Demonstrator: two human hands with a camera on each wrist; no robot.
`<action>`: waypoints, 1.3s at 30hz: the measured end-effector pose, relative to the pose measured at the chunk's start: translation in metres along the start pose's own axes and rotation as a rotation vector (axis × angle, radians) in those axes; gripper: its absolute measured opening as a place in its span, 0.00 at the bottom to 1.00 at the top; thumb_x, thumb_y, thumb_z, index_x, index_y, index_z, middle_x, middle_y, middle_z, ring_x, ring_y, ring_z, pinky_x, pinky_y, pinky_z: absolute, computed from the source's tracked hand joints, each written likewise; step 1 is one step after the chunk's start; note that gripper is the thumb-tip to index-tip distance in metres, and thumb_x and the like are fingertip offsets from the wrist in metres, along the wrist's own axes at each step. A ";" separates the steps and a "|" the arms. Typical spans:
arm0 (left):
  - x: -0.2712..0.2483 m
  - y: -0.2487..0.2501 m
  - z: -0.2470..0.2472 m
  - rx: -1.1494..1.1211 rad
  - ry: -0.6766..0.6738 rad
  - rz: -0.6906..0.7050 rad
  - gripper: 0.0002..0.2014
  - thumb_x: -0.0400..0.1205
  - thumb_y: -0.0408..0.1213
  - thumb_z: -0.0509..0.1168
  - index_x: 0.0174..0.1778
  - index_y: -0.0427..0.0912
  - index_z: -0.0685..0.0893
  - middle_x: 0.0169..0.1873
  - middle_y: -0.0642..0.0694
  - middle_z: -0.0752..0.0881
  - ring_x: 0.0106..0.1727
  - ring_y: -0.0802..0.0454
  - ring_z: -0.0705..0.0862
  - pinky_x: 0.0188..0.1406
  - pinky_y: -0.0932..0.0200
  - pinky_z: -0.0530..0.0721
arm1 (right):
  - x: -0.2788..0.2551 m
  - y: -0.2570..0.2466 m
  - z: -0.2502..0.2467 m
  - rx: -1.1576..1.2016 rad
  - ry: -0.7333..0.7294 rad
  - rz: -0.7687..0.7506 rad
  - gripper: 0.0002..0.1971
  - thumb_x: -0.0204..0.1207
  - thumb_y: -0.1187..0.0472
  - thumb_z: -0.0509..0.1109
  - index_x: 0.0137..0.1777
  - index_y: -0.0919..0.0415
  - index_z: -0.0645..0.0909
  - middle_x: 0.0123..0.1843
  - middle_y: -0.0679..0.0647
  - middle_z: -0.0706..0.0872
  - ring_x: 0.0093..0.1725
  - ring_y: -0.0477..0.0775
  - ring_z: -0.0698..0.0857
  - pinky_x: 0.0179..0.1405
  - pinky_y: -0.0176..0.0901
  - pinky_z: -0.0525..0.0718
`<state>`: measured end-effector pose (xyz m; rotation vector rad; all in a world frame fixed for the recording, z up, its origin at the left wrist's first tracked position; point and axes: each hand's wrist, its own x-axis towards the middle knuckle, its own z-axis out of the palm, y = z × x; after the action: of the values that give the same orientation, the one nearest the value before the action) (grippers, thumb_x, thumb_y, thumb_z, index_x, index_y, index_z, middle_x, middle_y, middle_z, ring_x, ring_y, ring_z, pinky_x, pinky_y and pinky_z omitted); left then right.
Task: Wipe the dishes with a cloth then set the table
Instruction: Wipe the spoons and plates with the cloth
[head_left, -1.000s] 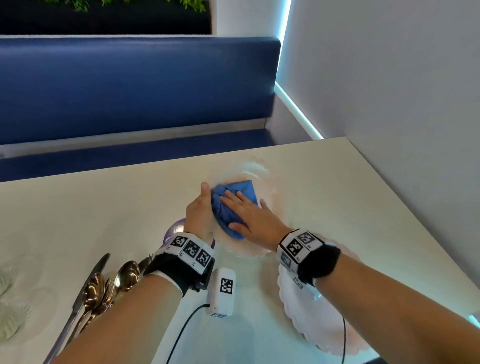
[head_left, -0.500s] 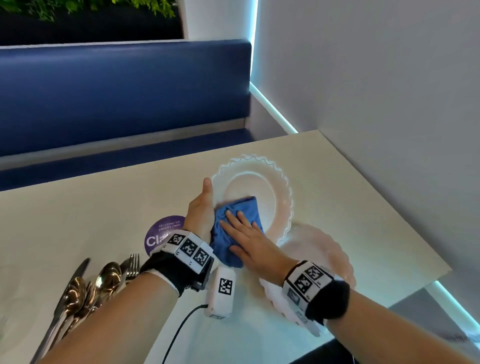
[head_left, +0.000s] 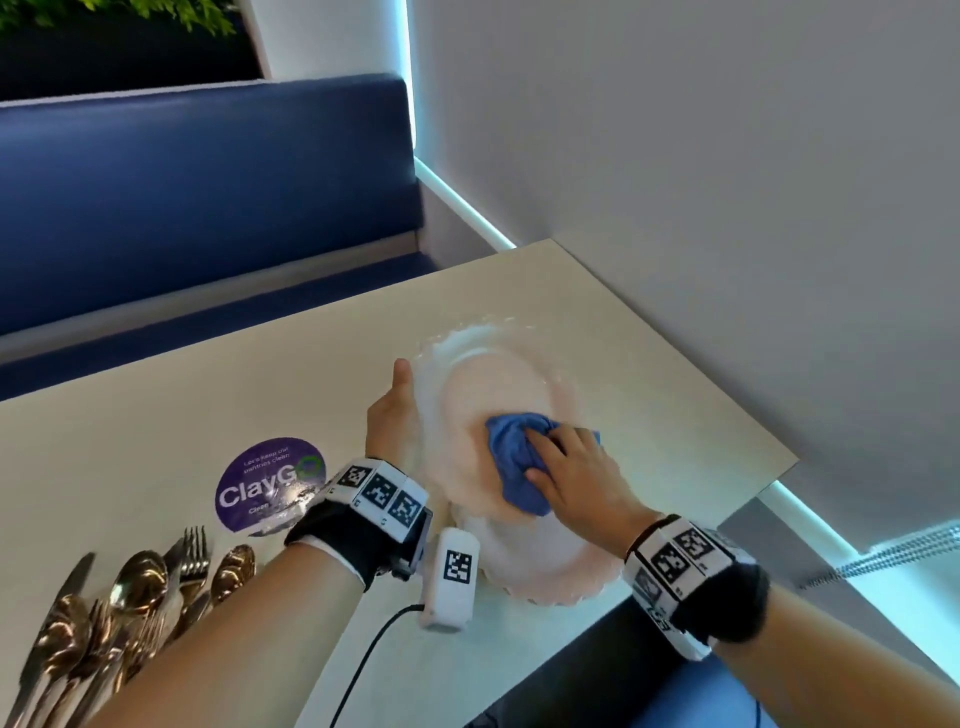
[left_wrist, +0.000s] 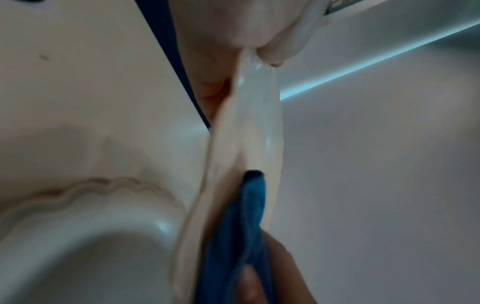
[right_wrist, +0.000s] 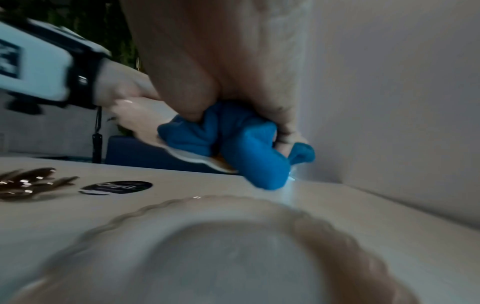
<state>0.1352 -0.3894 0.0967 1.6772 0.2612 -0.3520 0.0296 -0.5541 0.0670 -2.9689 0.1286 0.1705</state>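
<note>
A pale scalloped plate (head_left: 488, 379) is tilted up above the table, and my left hand (head_left: 392, 410) grips its left rim with the thumb along the edge. My right hand (head_left: 566, 467) grips a bunched blue cloth (head_left: 511, 457) and presses it on the plate's face. The left wrist view shows the plate (left_wrist: 249, 127) edge-on with the cloth (left_wrist: 241, 226) against it. In the right wrist view the cloth (right_wrist: 233, 144) is bunched under my fingers. A second scalloped plate (head_left: 550, 566) lies flat on the table below the held one.
Golden cutlery (head_left: 130, 597) lies in a pile at the table's (head_left: 156, 415) left front. A round purple sticker (head_left: 270, 483) is on the tabletop. A white tagged device (head_left: 451, 582) with a black cable sits by my left wrist. A grey wall is close on the right, a blue bench behind.
The plate has been lifted and tilted up off the lower plate. My right hand has bunched the cloth and moved it toward the plate's right side. The view has swung right.
</note>
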 end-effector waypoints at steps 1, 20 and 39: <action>-0.002 -0.001 0.007 0.005 0.000 -0.004 0.22 0.85 0.57 0.48 0.31 0.48 0.72 0.30 0.50 0.75 0.29 0.56 0.72 0.29 0.59 0.68 | -0.008 -0.005 0.007 -0.071 0.087 -0.022 0.21 0.76 0.49 0.55 0.58 0.55 0.85 0.51 0.54 0.86 0.50 0.57 0.81 0.50 0.47 0.76; 0.008 -0.088 0.039 0.431 -0.190 0.061 0.23 0.84 0.54 0.52 0.71 0.45 0.72 0.64 0.42 0.81 0.65 0.40 0.78 0.67 0.49 0.75 | -0.003 0.023 -0.037 0.741 0.102 0.273 0.13 0.83 0.58 0.61 0.62 0.60 0.79 0.49 0.54 0.84 0.47 0.53 0.80 0.39 0.36 0.74; -0.006 -0.044 -0.073 -0.076 -0.165 -0.125 0.10 0.80 0.31 0.65 0.57 0.33 0.80 0.49 0.35 0.84 0.43 0.45 0.83 0.37 0.55 0.82 | 0.008 -0.104 -0.021 1.190 -0.242 0.021 0.43 0.74 0.72 0.70 0.81 0.47 0.51 0.65 0.53 0.82 0.65 0.49 0.81 0.67 0.43 0.77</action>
<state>0.1187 -0.3109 0.0667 1.5511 0.2539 -0.5641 0.0500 -0.4563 0.1028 -1.7501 0.1557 0.3131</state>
